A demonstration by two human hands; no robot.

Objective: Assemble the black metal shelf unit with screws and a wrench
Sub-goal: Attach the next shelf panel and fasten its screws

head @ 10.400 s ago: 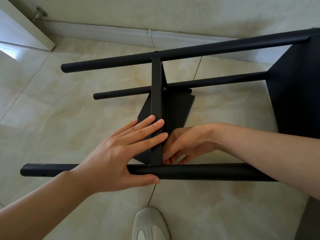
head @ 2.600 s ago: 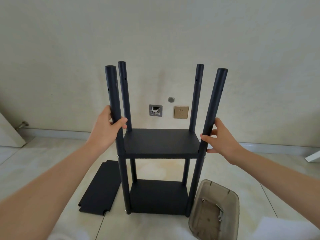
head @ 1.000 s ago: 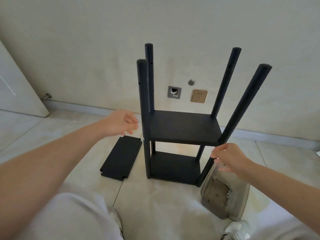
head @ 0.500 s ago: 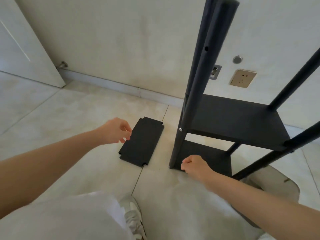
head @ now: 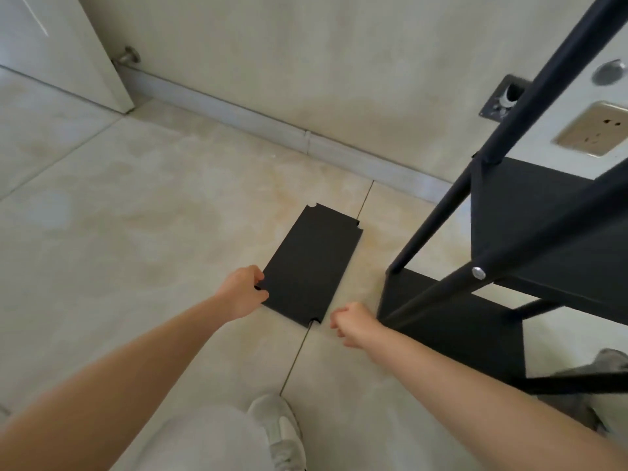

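A loose black shelf panel [head: 311, 263] with notched corners lies flat on the tiled floor. My left hand [head: 242, 291] grips its near left corner. My right hand [head: 353, 322] hovers just right of the panel's near right corner, fingers curled, holding nothing. The black metal shelf unit [head: 530, 232] stands upright at the right, with two shelves fixed between round poles. A silver bolt head [head: 478, 272] shows on the near left pole at the upper shelf.
A wall with a baseboard [head: 272, 130] runs behind. A door [head: 57, 45] with a doorstop [head: 127, 57] stands at the far left. A wall socket [head: 594, 132] is at the right. My shoe [head: 278, 433] and knee are below, and a grey tray [head: 608, 365] peeks out behind the unit.
I have let go of the upright shelf unit and leaned down left. My left hand reached the loose panel's corner, and my right hand moved left toward the panel.
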